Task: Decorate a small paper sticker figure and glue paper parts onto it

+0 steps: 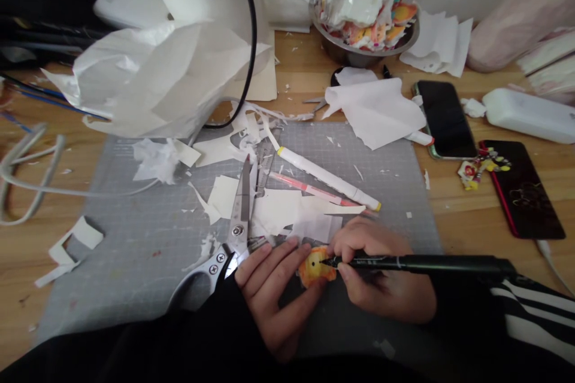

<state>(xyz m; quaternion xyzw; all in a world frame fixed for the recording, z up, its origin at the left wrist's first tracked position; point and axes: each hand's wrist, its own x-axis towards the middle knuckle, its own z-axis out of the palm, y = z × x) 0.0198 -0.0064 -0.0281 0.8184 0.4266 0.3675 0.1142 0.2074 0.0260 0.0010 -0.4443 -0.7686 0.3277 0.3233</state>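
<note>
A small orange and yellow paper piece (317, 270) with a dark dot on it lies on the grey cutting mat (135, 263). My left hand (281, 293) is spread beside it, its fingers and thumb resting at the piece's left and lower edges. In my right hand (381, 272) is a black marker pen (426, 263), pinched near its tip. That tip touches or hovers just over the piece, right of the dot; which of the two I cannot tell. Large scissors (238, 230) lie left of my left hand, their handles partly under my sleeve.
White paper scraps (276, 209), a white marker (330, 178) and a red pen (309, 187) lie ahead of my hands. Behind stands a metal bowl (359, 55) of wrapped pieces. Two phones (444, 119) are at right; a crumpled white bag (157, 81) and a cable (252, 42) at left.
</note>
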